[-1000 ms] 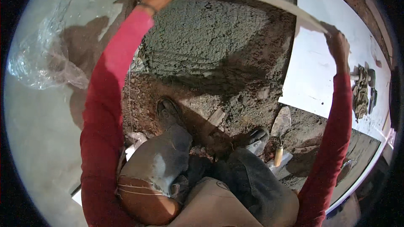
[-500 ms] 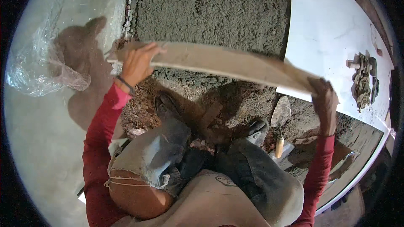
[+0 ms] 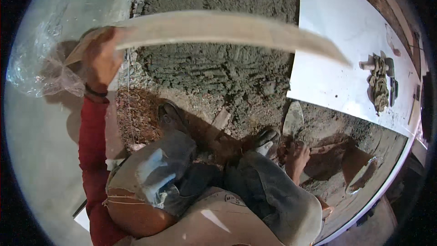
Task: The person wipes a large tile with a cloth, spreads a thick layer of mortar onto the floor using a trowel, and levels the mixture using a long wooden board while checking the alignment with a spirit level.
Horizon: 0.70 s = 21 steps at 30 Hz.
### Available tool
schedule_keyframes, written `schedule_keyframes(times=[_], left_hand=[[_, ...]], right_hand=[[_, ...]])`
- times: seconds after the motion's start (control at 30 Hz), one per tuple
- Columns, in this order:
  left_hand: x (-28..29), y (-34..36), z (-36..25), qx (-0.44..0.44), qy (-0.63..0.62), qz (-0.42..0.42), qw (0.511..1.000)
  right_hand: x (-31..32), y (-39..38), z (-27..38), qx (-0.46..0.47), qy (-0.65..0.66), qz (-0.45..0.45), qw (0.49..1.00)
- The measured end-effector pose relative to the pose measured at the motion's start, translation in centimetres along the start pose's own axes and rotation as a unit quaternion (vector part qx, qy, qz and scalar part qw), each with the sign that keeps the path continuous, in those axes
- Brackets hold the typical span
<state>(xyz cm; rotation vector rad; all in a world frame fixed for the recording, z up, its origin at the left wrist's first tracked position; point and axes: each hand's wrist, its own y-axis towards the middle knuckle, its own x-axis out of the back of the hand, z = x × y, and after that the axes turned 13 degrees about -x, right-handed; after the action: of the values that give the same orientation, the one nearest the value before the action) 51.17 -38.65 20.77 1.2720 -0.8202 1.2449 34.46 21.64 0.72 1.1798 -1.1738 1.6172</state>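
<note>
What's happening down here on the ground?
A person's left hand grips a long pale board near its left end. The board, blurred, spans across the view of the rough grey mix and the corner of a white panel; whether it touches either is unclear. The right hand is down by the right foot, at the handle end of a trowel; its grip cannot be made out.

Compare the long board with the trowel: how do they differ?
The board is a long, pale strip; the trowel is far shorter, grey and leaf-shaped where visible. The left hand grips the board, while the right hand is at the trowel's near end. Each has one hand at an end.
</note>
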Motion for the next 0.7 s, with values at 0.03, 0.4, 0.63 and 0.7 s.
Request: schedule_keyframes(times=[0.03,0.4,0.63,0.7], left_hand=[[0.3,-0.1,0.2,-0.031,-0.016,-0.094,0.995],[0.3,-5.8,-2.7,0.243,-0.013,-0.059,0.968],[2.0,-11.0,-3.4,0.333,-0.07,-0.067,0.938],[2.2,-12.4,-3.1,0.368,-0.043,-0.011,0.929]], right_hand=[[-0.5,-0.9,-0.8,-0.013,-0.018,0.052,0.998],[5.8,3.7,8.3,-0.079,0.153,0.13,0.976],[4.2,5.7,12.6,0.047,0.166,0.104,0.979],[2.8,5.2,13.9,0.163,0.174,0.066,0.969]])
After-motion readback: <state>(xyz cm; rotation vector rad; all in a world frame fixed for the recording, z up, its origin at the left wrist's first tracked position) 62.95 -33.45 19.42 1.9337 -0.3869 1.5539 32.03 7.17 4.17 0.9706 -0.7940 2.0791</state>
